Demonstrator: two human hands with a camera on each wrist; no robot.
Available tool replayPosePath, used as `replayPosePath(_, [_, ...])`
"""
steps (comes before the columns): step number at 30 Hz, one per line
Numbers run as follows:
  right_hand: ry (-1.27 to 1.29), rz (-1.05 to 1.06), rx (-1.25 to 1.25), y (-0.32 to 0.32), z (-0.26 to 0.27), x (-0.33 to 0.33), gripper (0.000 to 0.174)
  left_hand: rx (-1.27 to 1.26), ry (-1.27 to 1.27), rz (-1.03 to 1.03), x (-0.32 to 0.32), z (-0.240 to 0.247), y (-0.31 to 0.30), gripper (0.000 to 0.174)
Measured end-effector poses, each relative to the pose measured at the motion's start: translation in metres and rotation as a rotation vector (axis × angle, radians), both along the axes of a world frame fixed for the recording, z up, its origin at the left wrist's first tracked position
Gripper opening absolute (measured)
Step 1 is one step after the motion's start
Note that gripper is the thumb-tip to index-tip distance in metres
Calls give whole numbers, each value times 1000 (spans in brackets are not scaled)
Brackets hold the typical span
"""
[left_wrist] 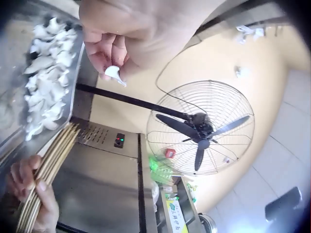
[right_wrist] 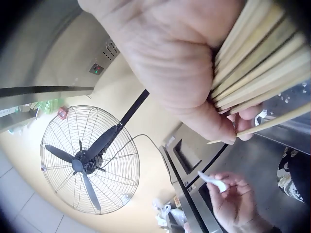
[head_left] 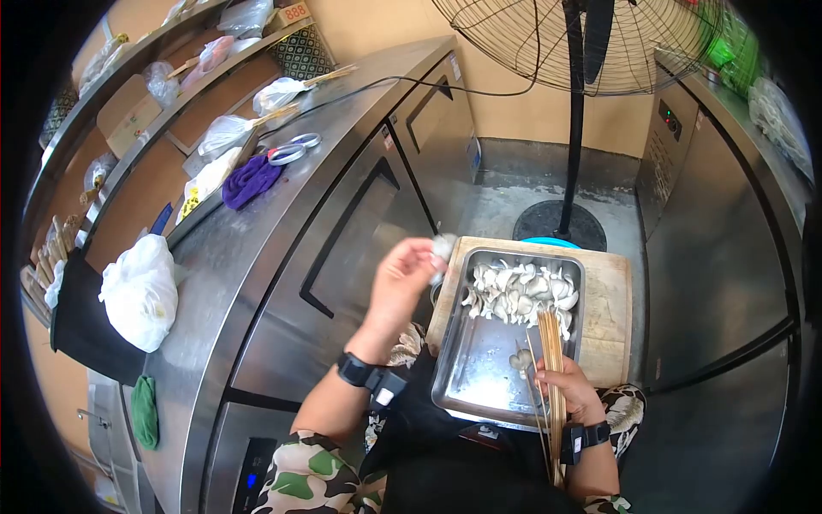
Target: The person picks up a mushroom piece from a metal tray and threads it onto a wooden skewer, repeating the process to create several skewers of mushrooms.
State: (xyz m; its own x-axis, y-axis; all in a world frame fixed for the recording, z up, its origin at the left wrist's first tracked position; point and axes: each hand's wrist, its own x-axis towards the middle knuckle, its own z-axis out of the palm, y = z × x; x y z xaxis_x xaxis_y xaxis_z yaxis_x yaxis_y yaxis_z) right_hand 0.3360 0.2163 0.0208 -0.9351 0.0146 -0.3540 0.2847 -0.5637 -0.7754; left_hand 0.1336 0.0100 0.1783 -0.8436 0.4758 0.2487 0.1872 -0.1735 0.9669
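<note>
Left hand (head_left: 401, 281), nearly closed, pinches a mushroom piece (head_left: 443, 249) just left of a metal tray (head_left: 475, 364); right hand (head_left: 572, 392) curls round wooden skewers (head_left: 551, 351) over the tray; more mushroom pieces (head_left: 518, 293) lie in its far half; a wooden board (head_left: 610, 308) lies beneath.

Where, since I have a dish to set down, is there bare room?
In the tray, the near left floor is mostly bare, between its left wall, mushrooms and skewers. The board has a bare strip right of the tray. Crowded: the tray's far end, heaped with mushrooms, and near right, where the right hand holds skewers.
</note>
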Motion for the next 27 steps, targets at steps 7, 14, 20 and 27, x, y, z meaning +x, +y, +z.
replayPosePath(7, [-18, -20, -12, -1, 0, 3, 16, 285, -60, 135, -7, 54, -25, 17])
replayPosePath(14, [-20, -34, 8, -2, -6, 4, 16, 823, 116, 592, -62, 134, -97, 31])
replayPosePath(20, [-19, -38, -1, -5, -3, 4, 16, 616, 365, 860, -43, 126, -90, 58])
replayPosePath(27, [-82, 13, 38, -8, 1, 2, 17, -20, 318, 41, -4, 62, -25, 28])
